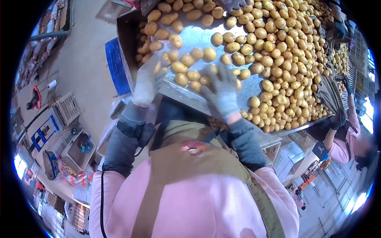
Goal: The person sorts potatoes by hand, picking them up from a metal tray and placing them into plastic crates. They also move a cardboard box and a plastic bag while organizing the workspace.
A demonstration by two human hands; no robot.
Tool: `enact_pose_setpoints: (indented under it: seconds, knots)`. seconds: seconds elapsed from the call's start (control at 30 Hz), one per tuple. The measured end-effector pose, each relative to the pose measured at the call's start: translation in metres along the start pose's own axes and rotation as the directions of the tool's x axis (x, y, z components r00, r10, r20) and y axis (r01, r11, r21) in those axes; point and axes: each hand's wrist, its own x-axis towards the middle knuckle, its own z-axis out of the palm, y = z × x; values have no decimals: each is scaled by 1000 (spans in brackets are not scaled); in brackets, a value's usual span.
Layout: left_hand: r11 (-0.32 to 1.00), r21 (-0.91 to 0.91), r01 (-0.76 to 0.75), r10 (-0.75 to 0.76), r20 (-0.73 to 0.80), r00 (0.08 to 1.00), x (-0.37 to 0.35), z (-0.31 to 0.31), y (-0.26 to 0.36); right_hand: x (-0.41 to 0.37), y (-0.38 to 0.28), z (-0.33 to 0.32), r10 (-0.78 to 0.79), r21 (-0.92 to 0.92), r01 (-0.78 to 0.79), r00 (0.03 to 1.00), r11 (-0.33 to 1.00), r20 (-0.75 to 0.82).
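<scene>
Several yellow potatoes lie loose on the metal sorting table in front of me. My left hand, in a pale glove, is at the table's near left edge, beside the potatoes. Its fingers look stretched out, though blurred, and I see nothing gripped in them. My right hand, gloved in grey and white, reaches over the near edge. Its fingers are apart and touch or hover just over a few potatoes; blur hides which. A cluster of potatoes lies between my two hands.
A big heap of potatoes covers the table's right side. At the left end stands a dark-walled chute with a blue panel. Another person's gloved hand is at the far edge; a co-worker stands right. Crates stand left.
</scene>
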Motion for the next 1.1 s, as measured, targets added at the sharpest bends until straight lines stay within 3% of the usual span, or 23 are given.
enact_pose_setpoints:
  seconds: [0.07,0.13,0.17,0.23,0.27,0.33,0.37,0.4,0.43,0.47,0.53,0.57,0.6,0.63,0.67,0.73,0.77,0.8,0.87,0.93,0.97,1.0,1.1]
  knots:
    - [987,130,-92,106,-109,988,10,-14,-9,-20,10,9,128,-206,-142,989,968,-79]
    - [878,389,-279,332,-76,940,32,-21,-33,-17,-11,32,126,-178,-115,991,977,49]
    - [836,449,-315,389,-82,918,32,-9,-35,-12,-17,39,-73,-145,55,990,988,-124]
    - [281,843,-459,648,186,738,28,7,-23,2,-30,40,-143,51,147,988,988,-63]
    - [-72,895,-440,680,366,635,26,11,-20,11,-25,43,-191,195,195,981,961,-39]
    - [-138,869,-474,688,429,585,26,18,-15,18,17,24,-144,130,133,986,983,86]
    - [-166,858,-487,691,453,563,24,20,-15,37,25,-6,191,375,-211,978,903,88]
    - [-191,848,-494,694,473,543,19,22,-14,44,53,-13,238,251,-210,967,945,-89]
    - [-69,815,-575,487,530,694,2,42,-9,50,80,-20,277,128,-251,924,959,-264]
    - [-257,763,-593,421,641,642,18,28,-65,46,102,2,160,-111,-216,913,970,-375]
    - [-313,662,-681,370,745,554,8,55,-48,26,58,15,47,-250,-97,979,963,-198]
    - [-317,714,-624,398,697,596,15,50,-42,14,24,16,41,-264,-79,988,961,-147]
    - [-317,760,-567,416,649,638,26,38,-36,1,2,4,21,-282,4,996,959,86]
    - [-312,802,-510,429,598,678,32,26,-31,-12,6,9,-33,-113,41,997,993,74]
    - [-272,832,-484,533,549,644,32,17,-21,-22,12,10,-84,56,81,995,995,51]
    - [-335,849,-409,513,528,677,44,-4,-3,-46,23,-8,169,-50,-172,984,984,-58]
    - [-293,794,-533,632,579,515,53,-13,1,-57,29,-17,286,-85,-296,951,951,-113]
    - [-272,790,-550,659,569,491,62,-11,8,-66,45,-10,382,-85,-386,922,919,-57]
    - [-230,768,-597,712,551,435,82,12,23,-64,40,13,207,-103,-211,977,972,-54]
    - [-177,841,-511,631,496,597,117,40,35,-28,4,19,187,-188,-185,982,965,-9]
    - [-155,870,-467,582,463,669,126,53,36,-7,-6,23,160,-63,-157,985,986,58]
    - [-467,817,-338,559,569,603,128,64,29,10,-20,25,126,-44,-122,988,992,90]
    - [-503,728,-466,522,686,507,90,53,5,22,-31,40,-7,142,-8,995,990,103]
